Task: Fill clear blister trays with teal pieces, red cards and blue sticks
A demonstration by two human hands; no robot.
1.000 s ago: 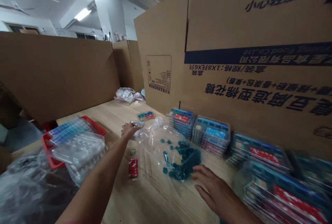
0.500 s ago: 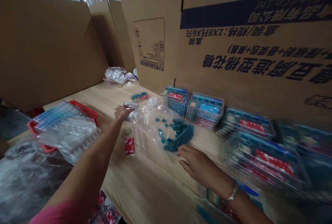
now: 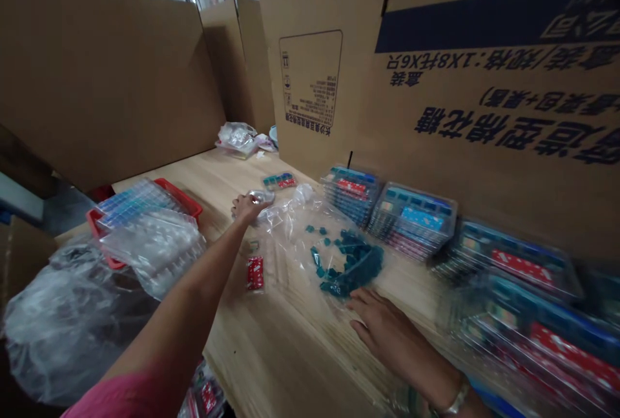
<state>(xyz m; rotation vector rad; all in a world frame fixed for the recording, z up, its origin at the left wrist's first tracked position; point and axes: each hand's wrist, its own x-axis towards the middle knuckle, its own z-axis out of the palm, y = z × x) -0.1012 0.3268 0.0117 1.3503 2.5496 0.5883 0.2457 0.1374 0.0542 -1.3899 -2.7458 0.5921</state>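
My left hand (image 3: 248, 207) is stretched out over the far part of the table, its fingers curled against a small, shiny clear plastic piece (image 3: 262, 196) whose exact kind I cannot make out. Beside it lies a clear plastic bag (image 3: 285, 219) with several small teal pieces (image 3: 356, 253) bunched at its near end. My right hand (image 3: 380, 324) hovers or rests by that end, fingers apart, holding nothing. A red patterned packet (image 3: 255, 273) lies left of the bag. Beyond it is a small tray (image 3: 279, 181) with teal, blue and red contents.
Stacks of filled clear trays (image 3: 411, 218) line the right side of the wooden table (image 3: 276, 347). At left, a red basket (image 3: 191, 201) holds clear and blue plastic trays, with crumpled plastic film (image 3: 77, 327) below. A large printed carton (image 3: 436, 101) walls off the back.
The view has swung left, so everything sits further right. Both hands keep nearly the same places beside the clear plastic piece and the bag.
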